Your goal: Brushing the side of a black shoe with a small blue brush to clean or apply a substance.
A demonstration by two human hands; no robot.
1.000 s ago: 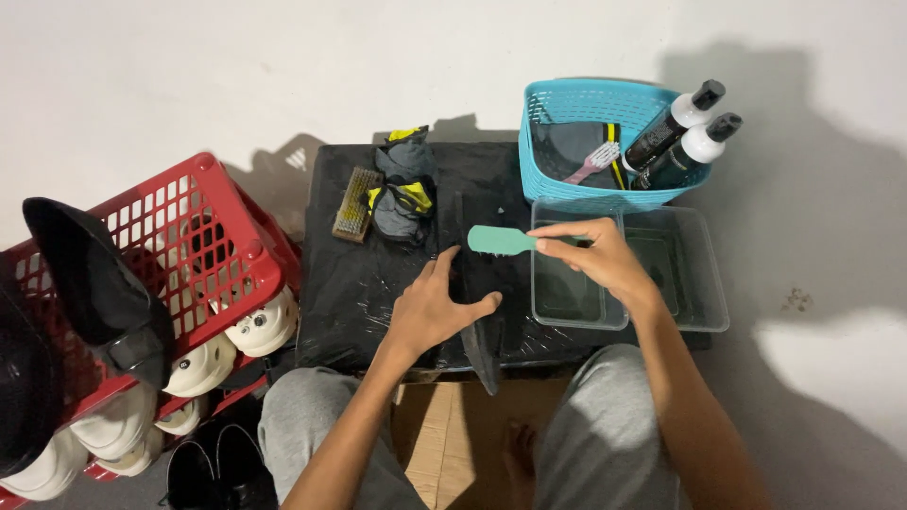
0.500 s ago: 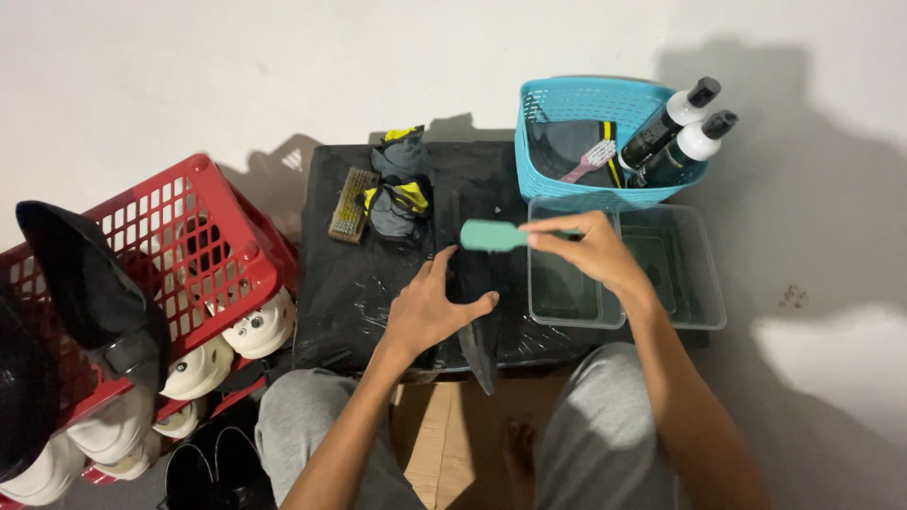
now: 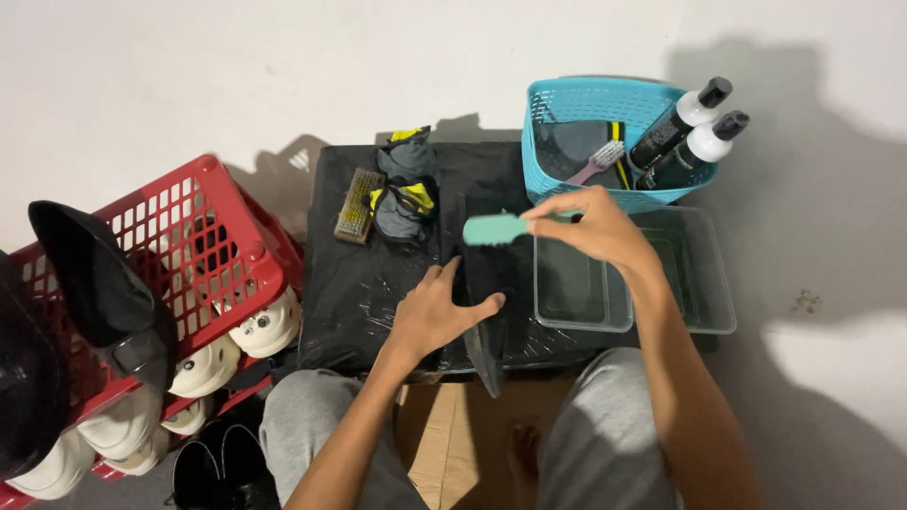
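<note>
My left hand (image 3: 436, 314) grips a black shoe (image 3: 482, 293) that stands on a low surface covered with black plastic (image 3: 364, 283). My right hand (image 3: 595, 227) holds a small teal brush (image 3: 496, 228) by its handle, with the brush head just above the far end of the shoe. Right of the shoe, under my right wrist, sit two clear plastic tubs (image 3: 694, 283).
A teal basket (image 3: 590, 99) at the back holds two black bottles with white tops (image 3: 685, 127), a pale brush (image 3: 597, 161) and dark cloth. A wooden brush (image 3: 353, 205) and grey-yellow cloths (image 3: 402, 194) lie on the plastic. A red crate (image 3: 222, 250) with shoes stands at left.
My right hand has swung the teal brush slightly left and toward me along the shoe. My left hand keeps its grip on the shoe.
</note>
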